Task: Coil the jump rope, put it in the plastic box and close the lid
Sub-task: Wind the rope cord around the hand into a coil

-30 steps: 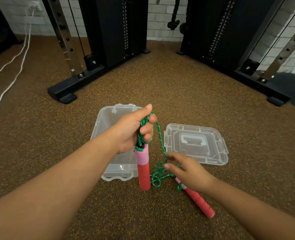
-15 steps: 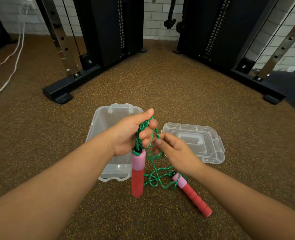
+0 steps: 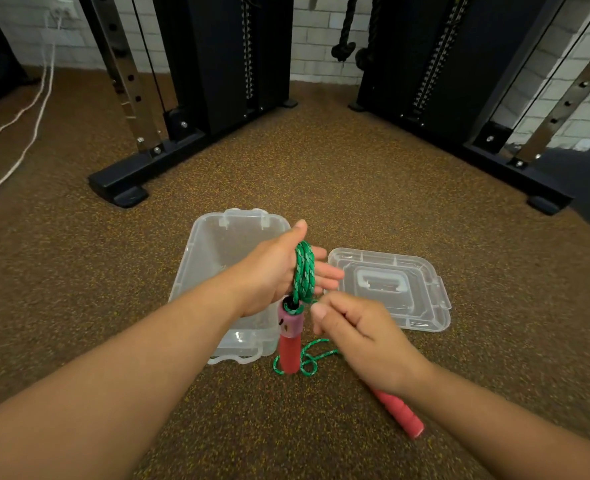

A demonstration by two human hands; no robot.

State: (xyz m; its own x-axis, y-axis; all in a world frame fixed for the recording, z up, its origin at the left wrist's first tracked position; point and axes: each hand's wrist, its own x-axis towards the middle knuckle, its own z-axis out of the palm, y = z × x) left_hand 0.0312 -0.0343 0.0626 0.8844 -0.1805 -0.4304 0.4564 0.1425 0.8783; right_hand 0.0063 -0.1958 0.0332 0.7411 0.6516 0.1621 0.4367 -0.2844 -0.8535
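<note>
Two weight-stack machines point(image 3: 217, 64) are standing behind on the speckled floor point(image 3: 355, 188). My clear plastic box point(image 3: 217, 251) is sitting open, its lid point(image 3: 390, 289) just beside. My left hand point(image 3: 276, 271), fingers straight, is wearing green jump rope point(image 3: 304, 271) loops; my right hand point(image 3: 359, 337) is pinching the rope.

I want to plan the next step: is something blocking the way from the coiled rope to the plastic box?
Nothing visible does. The plastic box is open, the lid lies beside it, and the left hand holds the rope over its rim.
</note>
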